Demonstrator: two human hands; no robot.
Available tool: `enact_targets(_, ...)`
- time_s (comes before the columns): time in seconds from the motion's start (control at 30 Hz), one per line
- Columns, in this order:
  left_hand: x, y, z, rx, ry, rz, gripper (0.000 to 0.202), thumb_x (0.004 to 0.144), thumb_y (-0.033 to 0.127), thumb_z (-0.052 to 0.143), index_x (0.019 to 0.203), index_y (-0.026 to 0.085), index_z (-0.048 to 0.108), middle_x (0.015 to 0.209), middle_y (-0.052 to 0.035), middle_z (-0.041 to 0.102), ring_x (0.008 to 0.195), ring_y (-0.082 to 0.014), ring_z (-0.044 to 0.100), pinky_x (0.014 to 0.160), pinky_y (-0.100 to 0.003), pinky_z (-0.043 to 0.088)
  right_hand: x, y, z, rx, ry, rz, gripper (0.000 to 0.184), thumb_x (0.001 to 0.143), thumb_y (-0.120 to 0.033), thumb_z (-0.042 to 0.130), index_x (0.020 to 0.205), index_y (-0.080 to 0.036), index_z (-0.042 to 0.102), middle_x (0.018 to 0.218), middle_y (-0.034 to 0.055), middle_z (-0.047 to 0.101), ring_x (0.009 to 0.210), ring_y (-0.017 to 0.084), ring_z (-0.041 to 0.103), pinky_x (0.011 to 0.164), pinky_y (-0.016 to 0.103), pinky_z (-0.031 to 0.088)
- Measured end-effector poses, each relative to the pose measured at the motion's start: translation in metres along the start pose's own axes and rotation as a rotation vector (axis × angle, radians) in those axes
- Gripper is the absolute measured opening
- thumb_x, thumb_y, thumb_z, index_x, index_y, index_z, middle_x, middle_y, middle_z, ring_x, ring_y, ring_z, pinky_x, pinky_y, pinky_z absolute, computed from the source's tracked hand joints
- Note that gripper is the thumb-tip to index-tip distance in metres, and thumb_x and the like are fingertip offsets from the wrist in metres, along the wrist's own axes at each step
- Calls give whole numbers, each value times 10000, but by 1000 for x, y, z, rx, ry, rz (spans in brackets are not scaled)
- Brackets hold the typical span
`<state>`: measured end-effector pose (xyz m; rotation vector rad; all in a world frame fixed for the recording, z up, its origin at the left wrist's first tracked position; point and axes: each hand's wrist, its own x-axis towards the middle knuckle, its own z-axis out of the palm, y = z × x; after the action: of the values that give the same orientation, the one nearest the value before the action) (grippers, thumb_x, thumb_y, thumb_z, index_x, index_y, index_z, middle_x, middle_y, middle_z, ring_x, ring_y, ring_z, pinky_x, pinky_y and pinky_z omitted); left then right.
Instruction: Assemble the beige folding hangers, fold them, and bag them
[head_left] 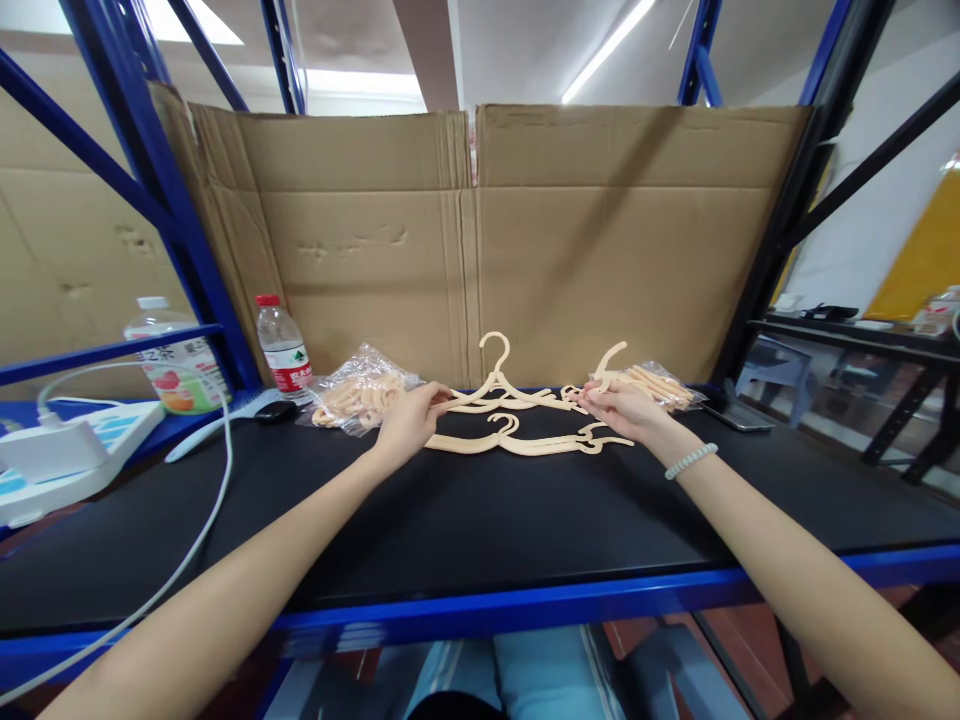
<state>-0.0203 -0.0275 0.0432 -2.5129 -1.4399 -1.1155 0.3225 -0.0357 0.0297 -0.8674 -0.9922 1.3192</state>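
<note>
My left hand point(405, 428) is closed at the left end of a cream plastic hanger point(495, 382), whose hook points up toward the cardboard. My right hand point(628, 408) pinches a curved cream hanger part point(612, 358) that sticks up above the fingers, beside that hanger's right end. Nearer to me a second cream hanger point(536, 444) lies flat on the black tabletop point(480, 520), with smaller pieces at its right end. The left fingertips are partly hidden. Behind my left hand is a clear bag of cream parts point(361, 390); another bag point(660, 385) lies behind my right hand.
Cardboard panels point(360, 250) stand along the back. At the left are a red-capped water bottle point(283, 345), a larger juice bottle point(176, 355), a black mouse-like object point(276, 411) and a white power strip point(82, 465) with a cable. A phone point(739, 412) lies at the right.
</note>
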Motion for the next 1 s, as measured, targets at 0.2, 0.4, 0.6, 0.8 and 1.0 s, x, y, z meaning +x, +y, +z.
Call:
enact_targets(0.2,-4,11,0,133,-111,6,189,777,77,549,900,188,640,917,-36,678,877,-206,622,780,-302,451,-3,1,0,-87,-74,68,188,721,-13,697,778,-162,598,862,35,648,930,169,648,928,305,510)
enact_targets(0.4,-7,17,0,147,-149,-21,182,742,64,570,849,205,616,915,-8,670,848,-187,619,736,-280,435,-4,2,2,-99,-187,123,188,654,-142,798,661,-143,611,744,-2,614,758,106,608,829,255,514)
enact_targets(0.6,-7,17,-1,156,-164,-14,173,735,59,572,825,203,604,910,-3,657,840,-174,612,717,-269,421,-1,0,-3,-45,-216,54,272,573,-241,866,696,-154,640,795,2,619,806,124,603,901,291,488)
enact_targets(0.8,-7,14,0,179,-150,-12,166,743,83,563,847,208,599,937,-7,658,860,-185,609,708,-275,421,0,1,-7,-95,-280,65,277,609,-254,849,648,-150,596,767,0,616,827,131,614,985,342,446)
enact_targets(1.0,-8,17,-2,194,-162,-22,155,748,95,561,849,207,594,941,-7,655,850,-181,608,712,-275,426,-7,-3,-3,-100,-314,243,263,653,-212,826,710,-136,580,807,42,649,899,208,665,962,350,488)
